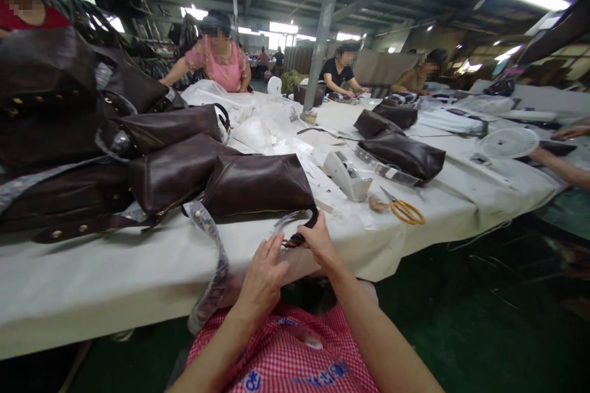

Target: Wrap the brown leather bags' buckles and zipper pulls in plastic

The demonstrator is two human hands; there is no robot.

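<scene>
A dark brown leather bag (pixel 260 187) lies on its side on the table in front of me. From its near right corner a short leather strap (pixel 314 218) curves toward me. My right hand (pixel 320 241) is closed on this strap, thumb and fingers near its dark end, where a small piece looks like a buckle, too blurred to be sure. My left hand (pixel 266 267) is just to the left, fingers stretched out and thumb apart, its fingertips by the strap's end. A plastic-wrapped strap (pixel 214 264) hangs over the table edge, left of my left hand.
More brown bags (pixel 179 169) are piled at the left. To the right are a tape dispenser (pixel 346 177), orange-handled scissors (pixel 405 210), another bag (pixel 405 156) and a white fan (pixel 509 142). A metal post (pixel 322 31) rises behind the table. Several people work around it.
</scene>
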